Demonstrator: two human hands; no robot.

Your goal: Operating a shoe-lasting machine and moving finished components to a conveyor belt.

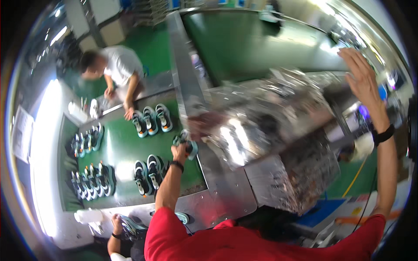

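From my distant seat I watched the left hand (178, 152) grasp a dark-and-mint shoe (190, 147) at the right end of the green belt (119, 152), just beside the metal frame (230, 187); whether the shoe rested on the belt or was lifted, I could not tell. The right hand (362, 80) was raised far off to the right, its fingers stretched out and holding nothing, and below it I saw a dark band (384, 134) on the wrist. Between the two hands lay a heap of clear plastic wrapping (261, 117), shiny and partly blurred. On the belt, three shoes (150, 121) stood side by side at the far edge, and more shoes (148, 176) stood at the near edge. Two further rows (104, 178) of shoes stood toward the left. Across the belt, a co-worker in a white shirt (124, 65) leaned in with a hand (129, 112) at the leftmost of the far three. At lower left, another person's hand (116, 225) was at a shoe (132, 226).
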